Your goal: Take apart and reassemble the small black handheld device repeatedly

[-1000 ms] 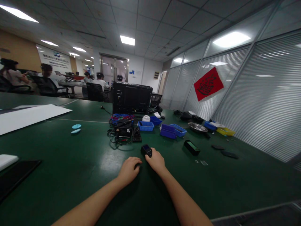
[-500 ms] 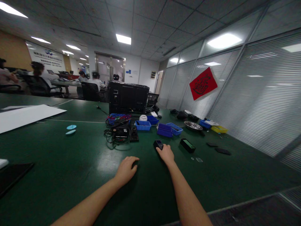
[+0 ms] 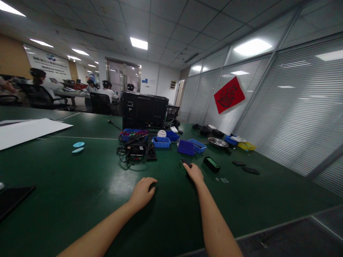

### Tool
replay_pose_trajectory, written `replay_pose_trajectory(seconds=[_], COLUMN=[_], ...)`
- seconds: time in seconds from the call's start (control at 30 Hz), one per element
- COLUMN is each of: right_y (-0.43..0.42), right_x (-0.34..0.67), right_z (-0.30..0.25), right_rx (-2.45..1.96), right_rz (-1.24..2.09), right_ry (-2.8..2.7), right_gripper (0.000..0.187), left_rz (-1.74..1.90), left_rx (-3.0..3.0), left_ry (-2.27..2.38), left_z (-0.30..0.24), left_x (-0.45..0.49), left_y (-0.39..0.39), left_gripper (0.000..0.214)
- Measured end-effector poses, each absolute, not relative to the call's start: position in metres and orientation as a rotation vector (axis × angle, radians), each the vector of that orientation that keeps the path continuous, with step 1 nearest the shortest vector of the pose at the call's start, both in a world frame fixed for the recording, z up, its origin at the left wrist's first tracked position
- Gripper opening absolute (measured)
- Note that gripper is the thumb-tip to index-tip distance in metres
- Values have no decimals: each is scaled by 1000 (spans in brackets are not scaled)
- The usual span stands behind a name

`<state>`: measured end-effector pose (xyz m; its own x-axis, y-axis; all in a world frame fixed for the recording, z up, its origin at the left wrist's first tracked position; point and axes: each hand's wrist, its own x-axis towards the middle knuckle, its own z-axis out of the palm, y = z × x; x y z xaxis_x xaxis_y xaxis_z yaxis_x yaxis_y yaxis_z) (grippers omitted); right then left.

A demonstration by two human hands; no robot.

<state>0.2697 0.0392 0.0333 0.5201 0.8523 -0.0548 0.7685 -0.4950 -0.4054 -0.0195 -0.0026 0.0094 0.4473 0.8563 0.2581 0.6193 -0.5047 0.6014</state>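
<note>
My right hand [image 3: 195,173] is closed on a small black device [image 3: 185,164], tilted so that a green circuit board shows along its left side. Part of the device is hidden under my fingers. On the green table to the left, my left hand [image 3: 142,192] rests with its fingers loosely stretched and thumb apart, holding nothing. A black open case with a green board inside [image 3: 212,164] lies just right of my right hand. Nearer me are a small ring [image 3: 217,179] and a clear flat piece [image 3: 224,180].
Blue bins [image 3: 161,142], a soldering station with tangled cables [image 3: 136,150] and a large black monitor [image 3: 144,110] stand farther back. A metal bowl [image 3: 218,142] and yellow tray [image 3: 247,146] sit right. Light blue dishes [image 3: 78,150] lie left. People sit at desks beyond.
My right hand has turned the black device and shifted slightly right; its screen faced up before, and the green circuit board edge shows now. My left hand stays put.
</note>
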Motion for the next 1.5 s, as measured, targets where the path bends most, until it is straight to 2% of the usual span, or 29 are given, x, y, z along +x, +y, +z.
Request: replay_pose_trajectory(seconds=[0.13,0.23,0.43,0.67,0.83,0.93,1.0,1.07,1.13,1.23,1.3,1.4,1.5], right_y=[37,35,24,18,13,9,8,11,17,27,31,32,31], right_x=[263,252,229,225,227,234,237,237,232,219,210,201,198], right_z=[34,35,42,48,60,68,71,70,65,54,46,36,29], right_rx=[-2439,-2386,-2367,-2313,-2237,-2059,-1916,-1776,-1638,-1452,-1401,-1438,-1477], right_rz=[337,201,-110,-19,-152,-333,-338,-161,192,809,1085,1276,1288], right_ry=[-1372,-1422,-1623,-1744,-1463,-1206,-1109,-1049,-985,-885,-879,-925,-937], right_gripper=[58,50,54,52,48,49,51,52,48,36,25,16,14], left_rz=[757,769,779,793,788,776,768,763,762,769,796,862,869], left_rx=[2277,2287,2299,2322,2325,2325,2326,2330,2326,2272,2206,2165,2202], left_ry=[1250,1239,1233,1226,1230,1232,1238,1242,1254,1309,1354,1351,1312], left_z=[10,11,12,11,10,12,12,12,11,8,6,3,3], left_x=[-19,-19,-19,-19,-19,-19,-19,-18,-17,-14,-10,4,24], left_y=[-3,-3,-4,-4,-3,-3,-3,-3,-3,1,5,14,21], left_gripper=[31,31,31,29,29,29,29,29,29,33,42,65,85])
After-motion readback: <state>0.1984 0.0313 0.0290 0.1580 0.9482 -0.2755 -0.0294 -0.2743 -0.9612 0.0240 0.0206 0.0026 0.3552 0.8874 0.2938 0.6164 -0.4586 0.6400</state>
